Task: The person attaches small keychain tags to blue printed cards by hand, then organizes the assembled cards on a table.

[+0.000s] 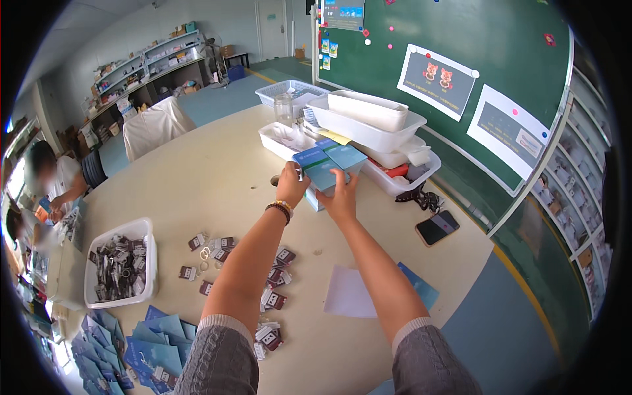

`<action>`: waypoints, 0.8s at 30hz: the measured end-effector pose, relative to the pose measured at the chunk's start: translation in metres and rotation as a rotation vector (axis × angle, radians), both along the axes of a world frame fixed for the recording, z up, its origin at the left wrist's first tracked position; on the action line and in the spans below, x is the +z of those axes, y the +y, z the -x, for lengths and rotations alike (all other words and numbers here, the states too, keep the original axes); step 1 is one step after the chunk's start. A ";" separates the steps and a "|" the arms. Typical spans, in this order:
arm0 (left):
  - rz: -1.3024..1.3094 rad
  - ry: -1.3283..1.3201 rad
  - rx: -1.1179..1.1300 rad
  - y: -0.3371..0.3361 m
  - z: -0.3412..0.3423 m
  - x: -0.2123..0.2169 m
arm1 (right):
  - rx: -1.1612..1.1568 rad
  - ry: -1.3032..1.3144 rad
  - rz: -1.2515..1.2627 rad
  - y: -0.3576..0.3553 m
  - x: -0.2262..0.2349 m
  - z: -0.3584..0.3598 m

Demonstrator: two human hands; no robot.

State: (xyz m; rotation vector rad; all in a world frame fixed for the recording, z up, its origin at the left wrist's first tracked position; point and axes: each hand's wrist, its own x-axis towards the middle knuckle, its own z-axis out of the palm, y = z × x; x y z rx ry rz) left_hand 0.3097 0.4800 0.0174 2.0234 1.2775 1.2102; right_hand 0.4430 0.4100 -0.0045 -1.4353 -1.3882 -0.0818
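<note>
Beyond the middle of the table stands a stack of flat blue cards or thin boxes (320, 172), with green bands across its top. At its left edge my left hand (290, 185) is closed, with a small shiny thing showing at the fingertips, too small to name. My right hand (340, 199) curls its thumb and fingers round the stack's near right side. Between and beside my forearms lie several dark red and white keychain tags (276, 301) with metal rings. A beaded bracelet circles my left wrist.
A white bin (153, 263) of tags stands at left, near a heap of blue cards (155, 349). White plastic trays (368, 135) and a glass jar (283, 108) are at the back. A phone (437, 228) and white sheet (349, 291) lie at right. Two people sit far left.
</note>
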 end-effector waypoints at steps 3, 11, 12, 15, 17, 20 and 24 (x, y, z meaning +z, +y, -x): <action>0.026 -0.074 -0.008 0.009 0.001 -0.006 | 0.026 0.038 0.090 -0.002 0.003 -0.003; -0.114 -0.101 -0.045 -0.008 -0.003 0.004 | 0.090 0.092 0.027 -0.001 -0.005 -0.005; -0.155 -0.118 -0.047 -0.013 0.000 0.005 | 0.093 0.096 0.027 -0.006 -0.004 -0.004; -0.212 0.000 -0.034 -0.036 0.014 0.004 | 0.185 0.047 0.007 -0.031 -0.002 -0.009; -0.192 0.040 -0.021 -0.063 0.017 0.005 | 0.257 0.017 0.082 -0.056 0.001 -0.013; -0.164 -0.015 -0.033 -0.103 0.021 0.005 | 0.314 0.045 0.157 -0.094 0.008 -0.018; -0.113 -0.065 -0.078 -0.135 0.029 0.015 | 0.335 -0.163 0.318 -0.125 0.035 -0.036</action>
